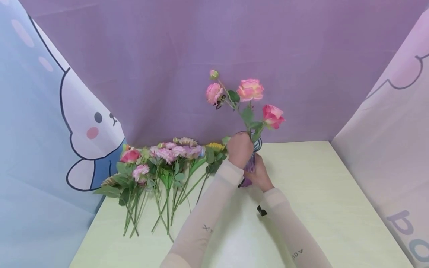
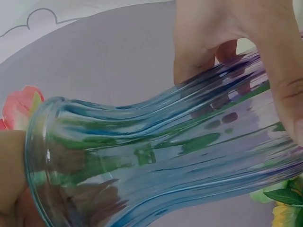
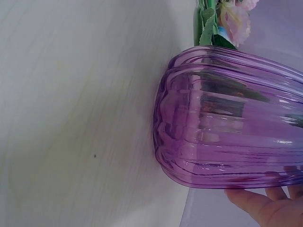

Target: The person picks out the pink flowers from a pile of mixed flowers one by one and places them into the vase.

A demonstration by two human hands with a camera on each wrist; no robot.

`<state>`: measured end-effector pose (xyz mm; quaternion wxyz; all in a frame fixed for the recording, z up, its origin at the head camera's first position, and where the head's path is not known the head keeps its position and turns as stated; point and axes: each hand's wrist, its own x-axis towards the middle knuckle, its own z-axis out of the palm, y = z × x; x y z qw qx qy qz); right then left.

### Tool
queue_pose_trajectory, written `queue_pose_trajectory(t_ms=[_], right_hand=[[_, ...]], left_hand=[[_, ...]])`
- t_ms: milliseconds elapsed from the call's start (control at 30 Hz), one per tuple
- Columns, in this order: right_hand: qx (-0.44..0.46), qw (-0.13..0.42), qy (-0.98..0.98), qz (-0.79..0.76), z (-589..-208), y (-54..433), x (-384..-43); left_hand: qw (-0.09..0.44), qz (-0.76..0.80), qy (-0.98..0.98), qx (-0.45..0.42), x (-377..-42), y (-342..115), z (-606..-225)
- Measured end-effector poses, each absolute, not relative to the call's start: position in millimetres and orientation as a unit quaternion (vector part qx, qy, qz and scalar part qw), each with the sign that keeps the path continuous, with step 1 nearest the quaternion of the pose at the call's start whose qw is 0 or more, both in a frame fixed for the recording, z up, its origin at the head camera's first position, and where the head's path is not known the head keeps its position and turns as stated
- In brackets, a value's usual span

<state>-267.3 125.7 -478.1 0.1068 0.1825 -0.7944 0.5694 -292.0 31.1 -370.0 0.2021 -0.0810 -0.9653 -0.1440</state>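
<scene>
A ribbed glass vase (image 2: 156,137), blue at the mouth and purple (image 3: 236,137) toward the base, stands upright on the table. My right hand (image 1: 260,175) grips its body from the right; in the left wrist view that right hand (image 2: 236,42) has its thumb and fingers on opposite sides of the glass. At the vase's mouth, my left hand (image 1: 239,149) is curled round the stems of pink flowers (image 1: 250,90), whose blooms and a bud rise above it. Green stems and leaves show through the glass. The left hand covers where the stems enter the mouth.
Several loose flowers lie in a row to the left, with pale purple blooms (image 1: 167,154), a pink rose (image 1: 130,155) and a yellow flower (image 1: 216,146). A purple curtain (image 1: 167,74) hangs behind the pale table (image 1: 318,186), with printed curtains (image 1: 395,123) at the sides.
</scene>
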Motion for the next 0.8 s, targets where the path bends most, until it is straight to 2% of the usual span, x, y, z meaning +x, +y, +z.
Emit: queue_pose_trajectory(t_ms=[267, 367, 533, 800], right_hand=[[0.206, 0.112, -0.783, 0.577, -471.6, 124.2, -270.3], [0.193, 0.109, -0.787, 0.576, -472.8, 124.8, -269.9], [0.155, 0.098, -0.807, 0.562, -498.8, 130.5, -277.7], [0.139, 0.088, -0.812, 0.561, -508.5, 132.4, -278.9]], left_hand=[[0.257, -0.045, -0.962, -0.082, -285.8, 30.4, -370.8], [0.24, -0.027, -0.967, -0.08, -283.0, 28.3, -367.9], [0.201, -0.027, -0.977, -0.068, -282.5, 25.6, -365.2], [0.198, -0.012, -0.978, -0.062, -281.7, 20.4, -365.1]])
